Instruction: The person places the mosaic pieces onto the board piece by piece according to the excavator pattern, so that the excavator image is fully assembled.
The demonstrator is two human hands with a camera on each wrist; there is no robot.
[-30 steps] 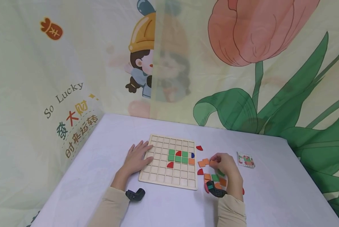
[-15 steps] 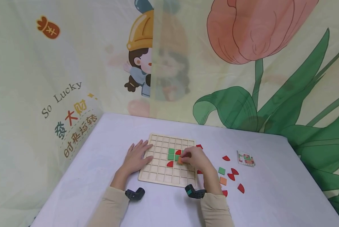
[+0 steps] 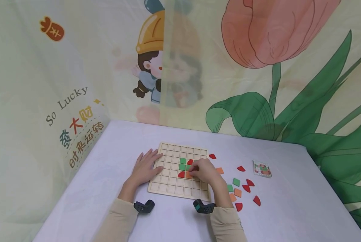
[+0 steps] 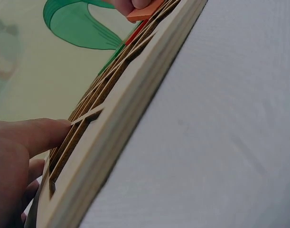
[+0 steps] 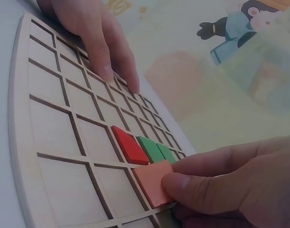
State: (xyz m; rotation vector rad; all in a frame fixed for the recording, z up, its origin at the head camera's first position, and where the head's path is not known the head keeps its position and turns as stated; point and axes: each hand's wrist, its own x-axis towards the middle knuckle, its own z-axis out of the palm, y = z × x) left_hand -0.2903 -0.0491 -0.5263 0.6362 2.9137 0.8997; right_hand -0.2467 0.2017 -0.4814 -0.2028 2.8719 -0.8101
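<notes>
A wooden grid board (image 3: 168, 183) lies on the table with green square tiles (image 3: 182, 164) and red quarter-round pieces (image 3: 181, 174) set in its middle cells. Pinched between my right thumb and fingers is an orange square tile (image 5: 153, 184). My right hand (image 3: 207, 170) holds it at the cell directly right of the lower red piece; in the right wrist view the tile sits slightly tilted over the cell. My left hand (image 3: 145, 167) rests on the board's left edge, fingers extended. The right hand covers part of the board's right side.
Right of the board lie loose red pieces (image 3: 257, 200), green tiles (image 3: 236, 182) and orange tiles (image 3: 237, 192). Farther right is a small pattern card (image 3: 262, 169). A printed curtain (image 3: 183, 117) hangs behind the table.
My right hand has moved left from the loose pieces onto the board, bringing an orange tile, then slightly down to the cell beside the red piece. The left hand stays put.
</notes>
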